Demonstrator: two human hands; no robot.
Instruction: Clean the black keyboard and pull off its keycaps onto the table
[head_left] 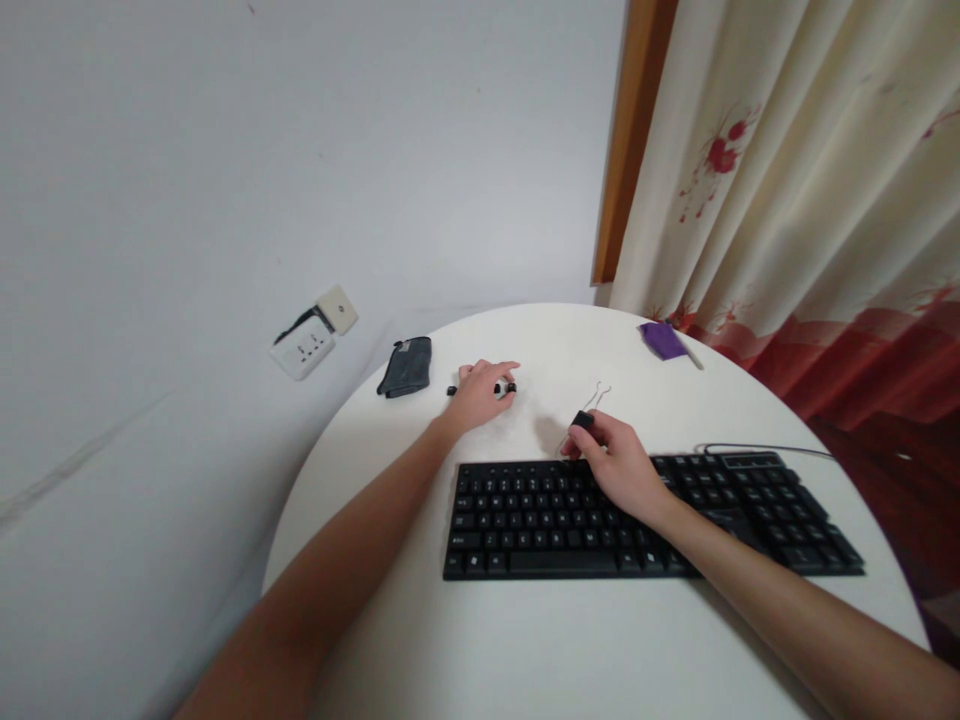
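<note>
My right hand [611, 455] is closed around a black-handled keycap puller [582, 419], above the top edge of a black keyboard [570, 562]. Wire loops stick out from both ends of the puller's handle. Farther back on the left, my left hand [480, 393] rests low over the table, thumb and a bent finger around a small black keycap [512, 387], index finger stretched out. Another small black keycap [451, 390] lies left of that wrist. Part of the keyboard is hidden under my right hand and forearm.
All this is on a round white table [375, 630] against the wall. A dark grey zip pouch [409, 367] lies at its back left. At the back right is a purple item [662, 340] beside a pale stick. The keyboard cable [765, 446] runs off the right edge.
</note>
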